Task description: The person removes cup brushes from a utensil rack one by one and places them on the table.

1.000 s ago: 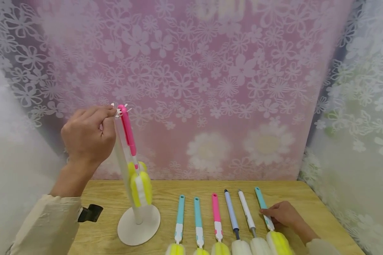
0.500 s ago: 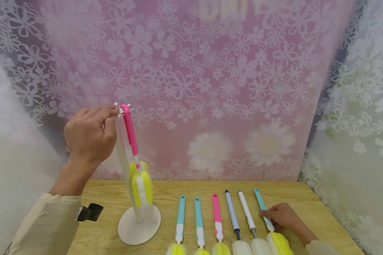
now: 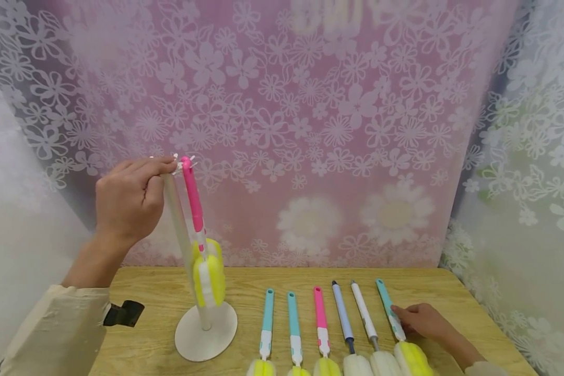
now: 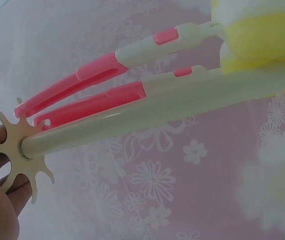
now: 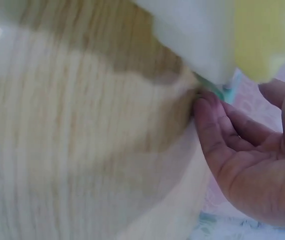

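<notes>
My left hand [image 3: 131, 198] holds the top of a cream stand [image 3: 176, 219], its fingers lying over the hooks. In the left wrist view several fingers show behind the star-shaped hook disc [image 4: 18, 145]. Two pink-handled bottle brushes hang from it; the nearer pink handle [image 3: 194, 198] leads down to a yellow-and-white sponge head [image 3: 210, 282]. At the right, my right hand [image 3: 425, 321] pinches a teal-handled bottle brush [image 3: 385, 297] near its white neck. In the right wrist view, fingertips [image 5: 202, 107] meet at the table surface beneath that brush, partly hidden by its blurred sponge head [image 5: 262, 35].
Left of the held brush, several bottle brushes lie side by side on the wooden table [image 3: 141, 287], among them a pink-handled brush [image 3: 319, 308] and a pale blue one [image 3: 341, 310]. The stand's round base [image 3: 188, 342] stands left of them. A flowered curtain [image 3: 310, 104] hangs behind.
My left hand has shifted slightly on the stand's top, and the hooks with the hanging brushes have turned a little. The right hand stays at the teal-handled brush, moved slightly toward its sponge end.
</notes>
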`<state>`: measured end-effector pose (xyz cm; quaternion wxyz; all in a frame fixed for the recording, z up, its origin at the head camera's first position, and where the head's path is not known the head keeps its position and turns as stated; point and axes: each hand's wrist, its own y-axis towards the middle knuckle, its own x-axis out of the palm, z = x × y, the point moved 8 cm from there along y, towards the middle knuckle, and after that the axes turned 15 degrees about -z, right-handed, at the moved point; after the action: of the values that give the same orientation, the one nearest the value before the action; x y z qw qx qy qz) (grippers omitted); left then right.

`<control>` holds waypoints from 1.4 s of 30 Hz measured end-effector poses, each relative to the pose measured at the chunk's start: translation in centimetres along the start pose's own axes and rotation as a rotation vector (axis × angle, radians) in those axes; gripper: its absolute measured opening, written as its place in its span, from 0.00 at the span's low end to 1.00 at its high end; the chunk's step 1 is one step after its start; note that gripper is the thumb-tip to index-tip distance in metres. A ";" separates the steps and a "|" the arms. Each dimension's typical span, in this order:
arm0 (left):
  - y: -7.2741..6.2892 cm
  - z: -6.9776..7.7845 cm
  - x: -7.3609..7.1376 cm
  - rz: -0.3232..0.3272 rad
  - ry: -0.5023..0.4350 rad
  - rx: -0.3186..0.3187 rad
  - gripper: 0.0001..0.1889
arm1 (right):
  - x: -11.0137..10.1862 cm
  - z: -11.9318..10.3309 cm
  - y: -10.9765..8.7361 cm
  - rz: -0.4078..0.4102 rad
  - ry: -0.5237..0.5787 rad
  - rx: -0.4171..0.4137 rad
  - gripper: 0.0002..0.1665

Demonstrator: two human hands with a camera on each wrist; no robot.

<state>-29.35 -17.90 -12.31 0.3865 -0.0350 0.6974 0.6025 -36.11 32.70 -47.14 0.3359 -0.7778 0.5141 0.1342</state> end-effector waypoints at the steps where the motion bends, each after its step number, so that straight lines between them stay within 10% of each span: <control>1: 0.0 -0.1 0.1 -0.005 -0.008 0.001 0.21 | 0.0 0.2 0.0 -0.017 0.022 0.001 0.35; 16: 0.0 -0.8 0.1 0.001 -0.081 0.011 0.22 | -1.3 -4.4 -1.3 -0.033 0.081 -0.221 0.35; 42: 0.2 -0.5 0.3 0.094 -0.085 -0.041 0.18 | 10.8 -32.9 -1.0 0.001 0.113 -0.841 0.20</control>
<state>-29.86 -18.14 -12.34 0.3861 0.0156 0.6687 0.6352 -35.03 3.53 -28.51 -0.0392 -0.8528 0.4327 0.2898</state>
